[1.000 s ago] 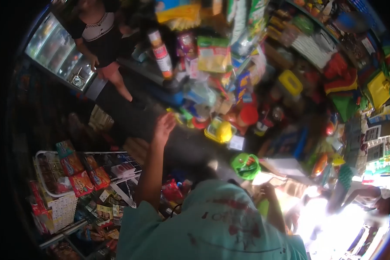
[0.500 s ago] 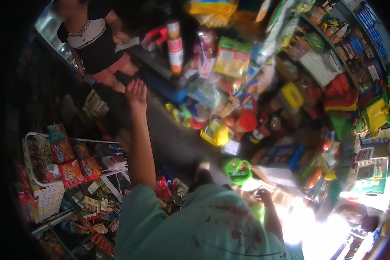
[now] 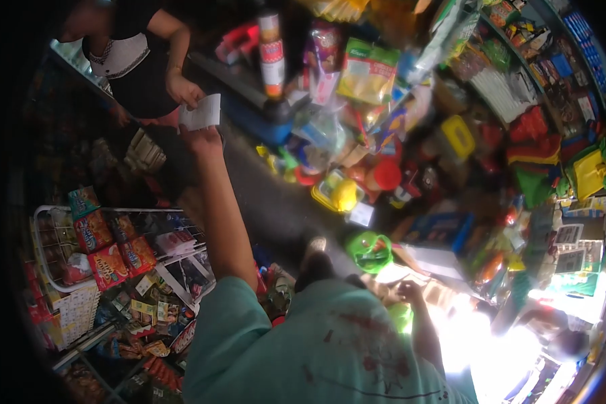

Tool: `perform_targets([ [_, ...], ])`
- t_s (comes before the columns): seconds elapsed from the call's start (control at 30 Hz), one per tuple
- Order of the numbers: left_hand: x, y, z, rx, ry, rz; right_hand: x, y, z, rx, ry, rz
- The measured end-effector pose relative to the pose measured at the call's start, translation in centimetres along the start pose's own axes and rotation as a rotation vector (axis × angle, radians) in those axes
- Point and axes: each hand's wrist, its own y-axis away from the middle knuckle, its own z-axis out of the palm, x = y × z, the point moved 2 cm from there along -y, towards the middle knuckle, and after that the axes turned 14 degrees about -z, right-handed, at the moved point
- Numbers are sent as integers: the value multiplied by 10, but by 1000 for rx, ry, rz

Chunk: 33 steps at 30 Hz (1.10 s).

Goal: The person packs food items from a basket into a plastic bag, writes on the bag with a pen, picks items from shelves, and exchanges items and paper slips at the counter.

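My left hand [image 3: 203,140] reaches out at the upper left, at the end of a stretched arm. A white sheet of paper [image 3: 200,113] lies over its fingers and hides them, so their grip cannot be seen. Another person's hand [image 3: 184,90] holds the same paper from above. Low on the right, beside my body, is my right hand [image 3: 408,291]. Its fingers look curled, and anything in them is too small and blurred to make out. Bright green plastic [image 3: 402,316] shows close to that wrist.
The other person [image 3: 131,64] stands at the upper left. A white wire rack [image 3: 42,242] with red snack boxes [image 3: 109,264] is at the left. Hanging packets [image 3: 368,71], a bottle [image 3: 272,60] and a green basket [image 3: 369,252] crowd the right. Strong glare covers the lower right.
My left hand was palm up and uncovered, apart from the paper. The other person leaned in and brought the paper onto my left fingers. My right hand stayed about where it was.
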Motion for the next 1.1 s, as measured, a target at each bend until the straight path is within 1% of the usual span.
perform_targets([
  [0.03, -2, 6, -6, -64, 57, -20, 26, -21, -9, -77, -88, 66],
  [0.13, -8, 32, -15, -219, 138, -62, 24, -23, -5, -130, -194, 48],
  [0.23, -8, 54, -34, -322, 189, -95, 20, -33, -2, -334, -27, -109],
  [0.27, -12, 56, -43, -351, 213, -107, 38, -48, -11, -374, 129, -283],
  [0.3, -16, 51, -57, -410, 249, -149, 72, -74, -23, -410, 287, -456],
  [0.33, -19, 43, -78, -469, 285, -190, 78, -78, -25, -419, 317, -509],
  [0.37, -18, 44, -80, -528, 321, -232, 70, -73, -18, -425, 346, -562],
  [0.43, -16, 53, -81, -269, 274, -265, 45, -57, -7, -386, 147, -425],
  [0.47, -16, 61, -78, -140, 249, -280, 35, -51, -2, -330, 160, -399],
  [0.53, -20, 69, -80, -106, 272, -330, 26, -46, 3, -219, 184, -344],
  [0.6, -32, 75, -85, -64, 257, -384, 21, -48, 7, -246, 94, -288],
  [0.63, -42, 83, -86, -57, 191, -384, 20, -49, 9, -257, 47, -260],
  [0.67, -49, 97, -67, 12, 198, -502, 25, -63, 10, -302, 200, -464],
  [0.7, -60, 115, -52, -4, 151, -529, 11, -60, 18, -258, 339, -567],
  [0.73, -74, 134, -38, -22, 104, -563, -19, -47, 35, -167, 501, -649],
  [0.77, -89, 152, -25, -47, 74, -643, -53, -33, 54, -75, 612, -728],
  [0.8, -106, 171, -14, -72, 43, -730, -84, -21, 71, -12, 610, -778],
  [0.83, -124, 189, -3, -118, 80, -854, -96, -29, 81, 5, 520, -835],
  [0.87, -143, 211, 9, -85, 32, -910, -149, 3, 99, 57, 440, -801],
  [0.93, -183, 250, 22, -138, 16, -1059, -228, 49, 130, 163, 380, -850],
  [1.0, -212, 296, 56, -169, 34, -1165, -298, 98, 151, 207, 396, -996],
  [1.03, -228, 314, 68, -173, 12, -1230, -317, 110, 154, 239, 549, -1070],
  [1.07, -242, 332, 76, -291, 56, -1270, -328, 117, 153, 266, 708, -1138],
  [1.1, -255, 349, 82, -300, 56, -1315, -332, 120, 150, 300, 745, -1121],
])
